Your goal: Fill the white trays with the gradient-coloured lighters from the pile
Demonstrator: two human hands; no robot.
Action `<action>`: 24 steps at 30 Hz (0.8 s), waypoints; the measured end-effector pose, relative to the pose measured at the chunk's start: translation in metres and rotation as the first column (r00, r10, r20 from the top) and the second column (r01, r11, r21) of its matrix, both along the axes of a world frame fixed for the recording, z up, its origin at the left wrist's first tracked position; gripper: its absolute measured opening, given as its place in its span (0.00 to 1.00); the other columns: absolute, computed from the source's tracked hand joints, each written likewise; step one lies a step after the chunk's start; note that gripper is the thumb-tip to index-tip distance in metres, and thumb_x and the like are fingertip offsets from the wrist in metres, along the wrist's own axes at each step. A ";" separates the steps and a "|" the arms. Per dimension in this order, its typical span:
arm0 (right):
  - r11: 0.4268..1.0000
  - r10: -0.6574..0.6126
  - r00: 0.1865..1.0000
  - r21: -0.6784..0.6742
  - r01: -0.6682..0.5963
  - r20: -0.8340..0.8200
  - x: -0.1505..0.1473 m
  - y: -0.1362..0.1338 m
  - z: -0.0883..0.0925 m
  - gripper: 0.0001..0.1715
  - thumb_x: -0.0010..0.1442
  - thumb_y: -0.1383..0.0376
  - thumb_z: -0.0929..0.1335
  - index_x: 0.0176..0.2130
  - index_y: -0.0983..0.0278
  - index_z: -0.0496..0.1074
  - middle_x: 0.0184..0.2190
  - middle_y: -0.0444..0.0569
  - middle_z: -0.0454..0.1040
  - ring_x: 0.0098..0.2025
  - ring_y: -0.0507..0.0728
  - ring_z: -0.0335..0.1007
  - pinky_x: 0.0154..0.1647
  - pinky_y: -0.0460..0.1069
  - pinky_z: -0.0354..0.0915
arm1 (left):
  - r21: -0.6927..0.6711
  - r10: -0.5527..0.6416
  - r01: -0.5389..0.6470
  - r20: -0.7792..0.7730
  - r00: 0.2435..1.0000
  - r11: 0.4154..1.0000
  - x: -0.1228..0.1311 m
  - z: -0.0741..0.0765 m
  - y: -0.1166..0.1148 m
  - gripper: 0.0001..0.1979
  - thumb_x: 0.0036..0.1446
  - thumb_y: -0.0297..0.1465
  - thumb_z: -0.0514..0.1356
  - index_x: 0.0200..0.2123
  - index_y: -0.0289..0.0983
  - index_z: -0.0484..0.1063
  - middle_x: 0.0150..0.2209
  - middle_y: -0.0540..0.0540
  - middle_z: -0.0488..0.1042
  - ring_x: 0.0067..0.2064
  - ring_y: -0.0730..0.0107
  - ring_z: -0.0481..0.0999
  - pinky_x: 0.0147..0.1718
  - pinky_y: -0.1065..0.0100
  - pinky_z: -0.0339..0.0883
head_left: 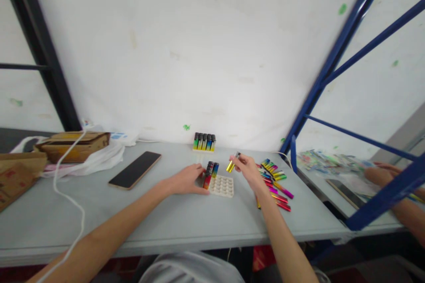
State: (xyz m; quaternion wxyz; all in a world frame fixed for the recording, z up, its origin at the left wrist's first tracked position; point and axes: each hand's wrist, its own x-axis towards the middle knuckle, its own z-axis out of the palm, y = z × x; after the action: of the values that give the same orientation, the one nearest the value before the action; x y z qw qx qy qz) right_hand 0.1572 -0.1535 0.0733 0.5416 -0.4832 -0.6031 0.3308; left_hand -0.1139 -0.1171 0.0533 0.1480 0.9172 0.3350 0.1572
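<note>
Lighter (230, 166) aloft, pinched in your right hand (248, 170), the white tray (226, 188) left of and below that grip, the loose pile (274, 182) to its right! Keep your pinch light and near the top, easing the lean toward upright. Gold end points down-left, long axis sloping up-right into your fingertips. Your left hand (189, 180) curves at the tray's left end; whether it's actually clamping, I can't quite tell.
</note>
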 end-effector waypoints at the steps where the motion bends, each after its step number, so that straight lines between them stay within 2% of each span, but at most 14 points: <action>1: 1.000 -0.002 1.000 -0.008 0.002 -0.017 -0.003 -0.001 -0.001 0.36 0.56 0.33 0.72 0.30 0.63 0.74 0.24 0.44 0.70 0.27 0.53 0.63 0.30 0.49 0.63 | 0.001 -0.001 0.001 -0.001 1.000 1.000 0.000 0.000 0.000 0.31 0.52 0.57 0.69 0.44 0.37 0.77 0.45 0.39 0.77 0.47 0.46 0.77 0.47 0.57 0.71; 4: 0.997 0.054 0.993 -0.050 -0.060 -0.104 -0.012 -0.005 -0.002 0.37 0.58 0.30 0.68 0.33 0.61 0.71 0.29 0.47 0.75 0.31 0.57 0.72 0.35 0.51 0.70 | 0.002 -0.001 0.001 -0.008 1.000 1.000 0.000 0.000 0.001 0.30 0.52 0.57 0.69 0.44 0.37 0.77 0.45 0.39 0.77 0.47 0.46 0.77 0.47 0.57 0.70; 6: 0.987 0.121 0.978 -0.085 -0.137 -0.170 -0.018 -0.009 -0.002 0.35 0.60 0.31 0.68 0.37 0.59 0.70 0.28 0.45 0.74 0.31 0.57 0.73 0.34 0.52 0.71 | 0.000 -0.003 0.003 -0.009 1.000 1.000 0.000 -0.001 0.002 0.30 0.52 0.57 0.69 0.44 0.37 0.77 0.45 0.39 0.77 0.47 0.46 0.77 0.47 0.57 0.70; 8: 0.978 0.151 0.962 -0.104 -0.179 -0.229 -0.025 -0.011 -0.003 0.34 0.60 0.32 0.69 0.40 0.58 0.69 0.24 0.40 0.69 0.26 0.55 0.67 0.28 0.49 0.67 | -0.002 -0.008 0.008 -0.005 1.000 1.000 0.000 -0.002 0.002 0.30 0.52 0.58 0.69 0.43 0.37 0.76 0.44 0.38 0.77 0.47 0.46 0.77 0.47 0.56 0.70; 10: 0.974 0.159 0.948 -0.114 -0.196 -0.274 -0.033 -0.013 -0.002 0.33 0.59 0.33 0.70 0.40 0.58 0.68 0.22 0.36 0.61 0.22 0.52 0.59 0.22 0.46 0.57 | -0.002 -0.008 0.008 -0.003 1.000 1.000 0.000 -0.003 0.002 0.31 0.52 0.59 0.69 0.42 0.37 0.76 0.44 0.38 0.76 0.47 0.45 0.77 0.47 0.56 0.70; 12: 0.973 0.157 0.940 -0.117 -0.200 -0.302 -0.040 -0.014 -0.002 0.34 0.57 0.33 0.72 0.38 0.58 0.66 0.22 0.35 0.56 0.21 0.49 0.52 0.21 0.45 0.51 | -0.001 0.001 -0.001 -0.007 1.000 1.000 0.000 -0.003 0.003 0.31 0.51 0.59 0.69 0.42 0.36 0.75 0.45 0.38 0.76 0.47 0.45 0.77 0.47 0.56 0.70; 15: 0.980 0.121 0.950 -0.116 -0.160 -0.288 -0.047 -0.014 -0.002 0.36 0.56 0.31 0.71 0.33 0.58 0.62 0.23 0.35 0.54 0.20 0.48 0.47 0.21 0.45 0.47 | -0.004 -0.003 0.003 -0.018 1.000 1.000 0.000 -0.003 0.003 0.32 0.52 0.58 0.69 0.43 0.36 0.75 0.45 0.37 0.76 0.48 0.45 0.77 0.48 0.56 0.70; 19: 0.986 0.007 0.979 -0.159 -0.040 -0.203 -0.046 -0.011 -0.006 0.39 0.61 0.27 0.62 0.27 0.58 0.60 0.18 0.38 0.54 0.19 0.50 0.45 0.19 0.48 0.45 | -0.016 -0.019 0.018 -0.017 1.000 1.000 0.000 -0.002 0.003 0.33 0.53 0.58 0.69 0.45 0.35 0.75 0.46 0.36 0.76 0.48 0.44 0.77 0.49 0.55 0.70; 22: 0.980 -0.119 0.979 -0.180 0.089 -0.166 -0.044 -0.008 -0.010 0.38 0.66 0.31 0.58 0.23 0.56 0.55 0.15 0.40 0.51 0.18 0.52 0.46 0.19 0.50 0.45 | -0.012 -0.022 0.022 -0.018 1.000 1.000 0.000 -0.002 0.003 0.33 0.53 0.58 0.69 0.45 0.35 0.75 0.47 0.36 0.76 0.49 0.44 0.77 0.50 0.55 0.70; 24: 0.972 -0.148 0.976 -0.205 0.115 -0.158 -0.044 -0.008 -0.012 0.36 0.68 0.35 0.57 0.21 0.56 0.53 0.14 0.40 0.49 0.18 0.52 0.44 0.19 0.50 0.44 | -0.005 -0.019 0.019 -0.021 1.000 1.000 0.000 -0.002 0.003 0.32 0.53 0.59 0.68 0.44 0.35 0.75 0.46 0.36 0.76 0.49 0.44 0.77 0.49 0.55 0.70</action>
State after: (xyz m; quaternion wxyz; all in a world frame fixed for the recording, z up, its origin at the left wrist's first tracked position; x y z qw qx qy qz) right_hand 0.1136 -0.1614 0.0613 0.5628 -0.5423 -0.4852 0.3920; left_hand -0.1139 -0.1141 0.0513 0.1480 0.9216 0.3281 0.1454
